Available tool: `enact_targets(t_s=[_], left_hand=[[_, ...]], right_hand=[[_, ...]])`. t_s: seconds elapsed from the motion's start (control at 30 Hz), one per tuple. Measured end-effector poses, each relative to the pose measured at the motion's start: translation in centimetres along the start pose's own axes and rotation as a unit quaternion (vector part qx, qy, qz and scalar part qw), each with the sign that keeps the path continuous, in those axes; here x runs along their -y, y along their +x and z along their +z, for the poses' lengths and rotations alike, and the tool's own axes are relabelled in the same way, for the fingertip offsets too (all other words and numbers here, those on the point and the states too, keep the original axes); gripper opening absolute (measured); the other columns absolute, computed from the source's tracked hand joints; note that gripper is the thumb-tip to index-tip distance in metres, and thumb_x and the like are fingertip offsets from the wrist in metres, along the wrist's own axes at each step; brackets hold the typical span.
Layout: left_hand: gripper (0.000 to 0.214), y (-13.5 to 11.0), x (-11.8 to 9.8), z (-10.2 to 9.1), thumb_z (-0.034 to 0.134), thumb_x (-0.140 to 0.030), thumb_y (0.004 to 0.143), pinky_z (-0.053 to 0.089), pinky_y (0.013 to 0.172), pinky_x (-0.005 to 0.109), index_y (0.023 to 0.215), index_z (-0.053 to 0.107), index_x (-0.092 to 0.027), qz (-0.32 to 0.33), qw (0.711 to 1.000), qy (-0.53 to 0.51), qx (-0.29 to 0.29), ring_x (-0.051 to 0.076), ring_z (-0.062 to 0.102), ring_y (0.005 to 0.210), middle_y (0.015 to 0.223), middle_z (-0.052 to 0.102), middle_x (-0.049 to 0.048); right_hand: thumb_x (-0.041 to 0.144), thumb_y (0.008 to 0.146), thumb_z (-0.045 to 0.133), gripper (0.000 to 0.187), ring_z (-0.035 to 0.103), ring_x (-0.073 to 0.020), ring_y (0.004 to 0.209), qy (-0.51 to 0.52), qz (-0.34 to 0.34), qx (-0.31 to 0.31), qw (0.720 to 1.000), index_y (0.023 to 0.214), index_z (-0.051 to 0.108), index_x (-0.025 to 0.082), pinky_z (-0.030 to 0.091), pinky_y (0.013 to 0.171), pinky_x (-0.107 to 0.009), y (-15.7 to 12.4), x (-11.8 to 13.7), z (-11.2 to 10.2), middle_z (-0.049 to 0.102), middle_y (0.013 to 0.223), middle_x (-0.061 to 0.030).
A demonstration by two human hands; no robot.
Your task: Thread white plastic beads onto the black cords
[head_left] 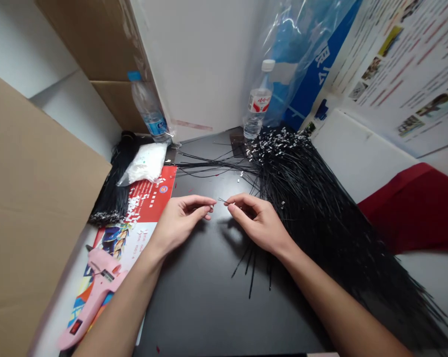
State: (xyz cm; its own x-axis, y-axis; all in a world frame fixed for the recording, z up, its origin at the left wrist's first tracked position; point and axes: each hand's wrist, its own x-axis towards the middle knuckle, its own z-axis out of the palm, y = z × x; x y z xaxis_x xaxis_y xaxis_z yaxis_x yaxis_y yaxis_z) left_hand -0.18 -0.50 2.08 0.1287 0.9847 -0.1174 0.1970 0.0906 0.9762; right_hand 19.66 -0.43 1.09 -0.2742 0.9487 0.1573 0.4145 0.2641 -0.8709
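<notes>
My left hand hovers over the black table top with thumb and fingers pinched on something small and pale that I cannot make out. Just to its right, my right hand pinches the tip of a thin black cable tie, and several more ties run under its palm toward me. The two hands' fingertips are a few centimetres apart. A big heap of black ties with white heads lies right of my right hand.
A bundle of black ties and a bag of small white parts lie at the left. A pink glue gun rests on a printed sheet. Two water bottles stand at the back. Cardboard rises at the left; red cloth at the right.
</notes>
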Motion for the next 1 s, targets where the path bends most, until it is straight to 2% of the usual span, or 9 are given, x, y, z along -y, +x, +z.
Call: enact_targets(t_s=[0.13, 0.27, 0.37, 0.5, 0.63, 0.73, 0.87, 1.0], left_hand=[[0.024, 0.1, 0.3, 0.2, 0.073, -0.03, 0.076, 0.058, 0.072, 0.031, 0.095, 0.071, -0.015, 0.013, 1.0, -0.009, -0.01, 0.016, 0.068, 0.073, 0.091, 0.074, 0.0063], [0.017, 0.0, 0.6, 0.2, 0.068, -0.028, 0.08, 0.056, 0.07, 0.029, 0.093, 0.07, -0.016, 0.028, 0.999, 0.025, -0.016, 0.015, 0.067, 0.074, 0.088, 0.073, 0.0048], [0.015, -0.1, 0.5, 0.1, 0.063, -0.025, 0.082, 0.056, 0.074, 0.031, 0.092, 0.072, -0.017, 0.052, 0.996, 0.069, -0.031, 0.017, 0.069, 0.078, 0.09, 0.074, 0.0054], [0.016, -0.2, 0.4, 0.3, 0.061, -0.024, 0.083, 0.057, 0.076, 0.031, 0.089, 0.074, -0.018, 0.075, 0.993, 0.087, -0.033, 0.018, 0.07, 0.083, 0.093, 0.074, 0.0062], [0.016, -0.3, 0.5, 0.6, 0.061, -0.025, 0.083, 0.057, 0.07, 0.029, 0.088, 0.074, -0.017, 0.065, 0.994, 0.083, -0.029, 0.018, 0.07, 0.078, 0.095, 0.073, 0.0065], [0.014, -0.3, 0.8, 0.9, 0.062, -0.025, 0.083, 0.057, 0.074, 0.029, 0.091, 0.071, -0.017, 0.062, 0.995, 0.07, -0.023, 0.017, 0.069, 0.08, 0.093, 0.072, 0.0054], [0.019, -0.4, 1.1, 1.3, 0.065, -0.022, 0.082, 0.056, 0.081, 0.029, 0.101, 0.065, -0.018, 0.085, 0.996, 0.036, -0.021, 0.016, 0.068, 0.087, 0.093, 0.07, 0.0037], [0.02, -0.8, 1.1, 1.4, 0.066, -0.022, 0.083, 0.056, 0.082, 0.03, 0.103, 0.064, -0.019, 0.111, 0.992, 0.062, -0.026, 0.017, 0.068, 0.087, 0.095, 0.07, 0.0044]], right_hand=[[0.025, 0.094, 0.057, 0.016, 0.063, -0.0151, 0.075, -0.065, -0.044, -0.01, 0.997, 0.088, 0.071, 0.018, 0.046, 0.069, -0.027, 0.0, -0.1, 0.1, 0.072, 0.084, -0.0037], [0.014, 0.094, 0.052, 0.02, 0.068, -0.0172, 0.088, -0.08, -0.089, -0.012, 0.993, 0.1, 0.07, 0.02, 0.05, 0.08, -0.03, -0.1, -0.2, 0.3, 0.074, 0.094, -0.0045], [0.009, 0.094, 0.047, 0.029, 0.069, -0.0165, 0.092, -0.073, -0.107, 0.003, 0.992, 0.109, 0.069, 0.022, 0.051, 0.083, -0.03, 0.0, -0.2, 0.6, 0.075, 0.098, -0.0039], [0.007, 0.089, 0.049, 0.03, 0.068, -0.0169, 0.094, -0.081, -0.131, 0.006, 0.988, 0.108, 0.068, 0.02, 0.051, 0.084, -0.03, 0.0, -0.1, 1.1, 0.073, 0.103, -0.0054], [0.015, 0.09, 0.055, 0.017, 0.065, -0.0141, 0.077, -0.06, -0.096, 0.006, 0.994, 0.1, 0.068, 0.018, 0.05, 0.072, -0.026, 0.1, 0.1, 1.6, 0.073, 0.093, -0.0036], [0.02, 0.092, 0.055, 0.015, 0.064, -0.0127, 0.073, -0.03, -0.06, -0.003, 0.998, 0.097, 0.069, 0.018, 0.048, 0.067, -0.024, 0.2, 0.0, 1.7, 0.073, 0.087, -0.0025], [0.023, 0.091, 0.057, 0.012, 0.062, -0.0114, 0.067, 0.027, -0.033, -0.014, 0.999, 0.093, 0.068, 0.017, 0.045, 0.061, -0.023, 0.0, -0.1, 1.9, 0.071, 0.08, -0.0018], [0.028, 0.088, 0.063, 0.011, 0.061, -0.012, 0.065, 0.085, -0.007, -0.019, 0.996, 0.088, 0.067, 0.017, 0.046, 0.057, -0.023, -0.2, -0.1, 2.2, 0.071, 0.08, -0.0032]])
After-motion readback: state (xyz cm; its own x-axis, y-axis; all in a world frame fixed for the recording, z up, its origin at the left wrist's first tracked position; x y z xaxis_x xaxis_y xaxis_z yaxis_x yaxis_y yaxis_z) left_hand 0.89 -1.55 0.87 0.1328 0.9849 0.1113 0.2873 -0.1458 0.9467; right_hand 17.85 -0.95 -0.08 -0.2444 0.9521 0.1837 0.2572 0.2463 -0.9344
